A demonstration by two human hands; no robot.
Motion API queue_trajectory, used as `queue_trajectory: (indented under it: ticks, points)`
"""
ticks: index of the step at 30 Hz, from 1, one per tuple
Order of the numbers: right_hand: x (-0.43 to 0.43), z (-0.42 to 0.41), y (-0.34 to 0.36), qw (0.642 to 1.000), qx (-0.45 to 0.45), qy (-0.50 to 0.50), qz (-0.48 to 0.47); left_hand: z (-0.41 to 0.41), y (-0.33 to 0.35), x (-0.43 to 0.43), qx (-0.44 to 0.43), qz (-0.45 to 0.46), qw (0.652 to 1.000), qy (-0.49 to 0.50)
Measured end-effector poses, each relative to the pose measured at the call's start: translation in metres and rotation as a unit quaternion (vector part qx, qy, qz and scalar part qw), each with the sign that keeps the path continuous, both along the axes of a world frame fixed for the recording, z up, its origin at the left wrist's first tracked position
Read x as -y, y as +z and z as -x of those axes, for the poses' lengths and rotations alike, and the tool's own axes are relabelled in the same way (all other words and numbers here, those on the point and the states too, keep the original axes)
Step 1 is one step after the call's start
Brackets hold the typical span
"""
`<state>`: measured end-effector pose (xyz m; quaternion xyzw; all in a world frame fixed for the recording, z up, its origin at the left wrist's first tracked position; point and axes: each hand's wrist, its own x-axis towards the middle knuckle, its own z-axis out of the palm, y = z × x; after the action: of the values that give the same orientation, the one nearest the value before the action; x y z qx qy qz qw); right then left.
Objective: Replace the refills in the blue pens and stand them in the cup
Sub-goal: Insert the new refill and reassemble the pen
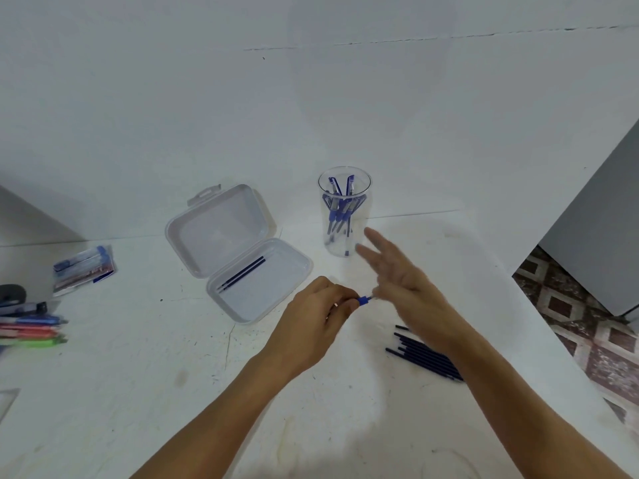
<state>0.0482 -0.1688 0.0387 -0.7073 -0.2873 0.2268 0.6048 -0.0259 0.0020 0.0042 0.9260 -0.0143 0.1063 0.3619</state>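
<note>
Several blue pens [340,205] already stand in the clear cup [333,247] near the desk's [173,392] far edge, so the task looks mostly done. The left hand [318,316] grips another blue pen [363,300] mid-desk; the blurred right hand [408,292] meets its tip with fingers splayed, and whether it pinches I cannot tell. Two refills [242,274] lie in the open box [276,305], and a refill pile [425,356] lies toward the right edge.

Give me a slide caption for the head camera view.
Left hand grips a blue pen; right hand meets its tip, near the pen cup.
</note>
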Motion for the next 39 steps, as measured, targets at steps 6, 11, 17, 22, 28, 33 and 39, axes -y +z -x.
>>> queue_trajectory:
  ticks: [6, 11, 17, 22, 28, 33, 39]
  points:
    - [0.032, -0.031, 0.003, 0.977, 0.077, -0.174, 0.097, 0.0, -0.006, -0.006, -0.007, 0.051, 0.998, 0.033]
    - [0.023, -0.024, 0.001, 0.981, 0.067, -0.101, 0.15, -0.002, -0.006, -0.001, -0.005, 0.045, 0.999, 0.021]
    - [0.012, -0.023, -0.006, 0.982, 0.064, -0.092, 0.149, -0.002, -0.006, -0.002, -0.003, 0.037, 0.999, 0.017]
    - [0.007, -0.023, -0.012, 0.983, 0.04, -0.084, 0.155, -0.001, -0.008, -0.005, 0.013, 0.005, 1.0, 0.019]
    - [0.005, -0.03, -0.012, 0.974, 0.061, -0.106, 0.191, -0.005, -0.01, -0.006, 0.014, -0.002, 0.999, 0.039]
    - [0.005, -0.033, -0.026, 0.9, 0.256, -0.099, 0.339, -0.004, -0.015, -0.008, -0.001, 0.01, 0.998, 0.055]
    - [-0.002, -0.03, -0.033, 0.836, 0.328, -0.063, 0.436, -0.001, -0.014, -0.011, 0.0, 0.026, 0.998, 0.052]
